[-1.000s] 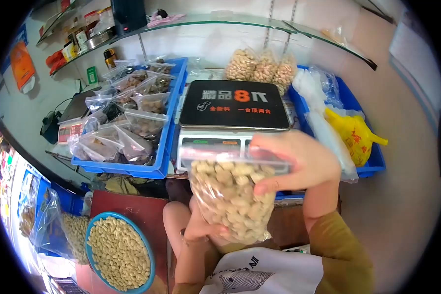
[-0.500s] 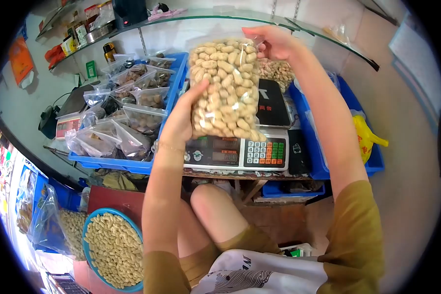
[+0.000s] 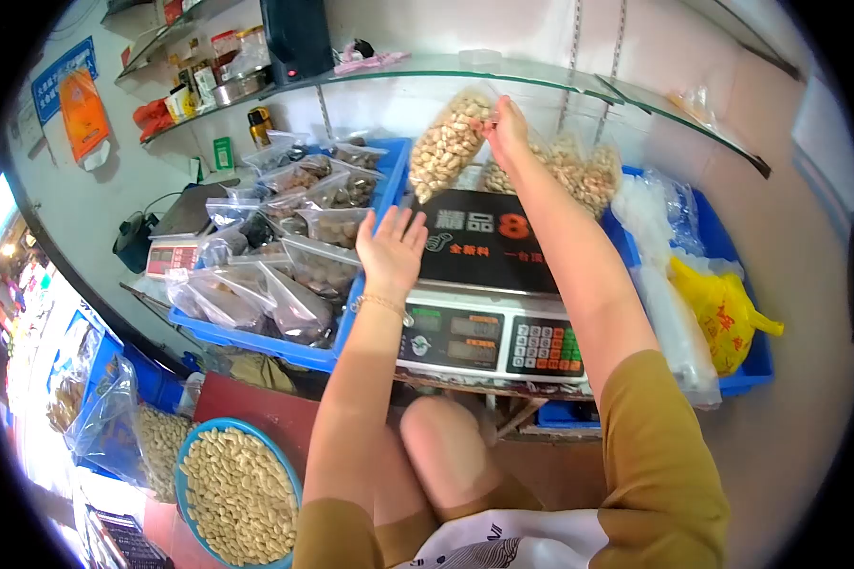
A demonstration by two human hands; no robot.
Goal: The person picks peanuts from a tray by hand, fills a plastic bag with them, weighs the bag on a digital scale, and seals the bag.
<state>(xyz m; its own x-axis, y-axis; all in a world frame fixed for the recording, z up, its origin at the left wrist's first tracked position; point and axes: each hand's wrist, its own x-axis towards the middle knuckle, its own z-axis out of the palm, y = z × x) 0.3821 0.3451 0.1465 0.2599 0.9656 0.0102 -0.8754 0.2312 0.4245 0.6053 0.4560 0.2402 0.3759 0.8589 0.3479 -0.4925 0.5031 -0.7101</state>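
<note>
While the bag of peanuts [image 3: 449,144] hangs tilted over the back of the scale [image 3: 484,273], the right hand [image 3: 510,135] pinches it by its top edge. More bags of nuts [image 3: 584,178] stand behind the scale, partly hidden by the right arm [image 3: 586,256]. A blue tray [image 3: 256,343] of small bags [image 3: 299,308] sits to the left, and a yellow bag [image 3: 716,308] lies to the right. The left hand [image 3: 393,258] is spread out, palm up, holding nothing.

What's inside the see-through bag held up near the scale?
The bag shows tan peanuts in their shells. Those deeper inside are hidden behind the outer ones, and the right hand covers a bit of the bag's edge.
</note>
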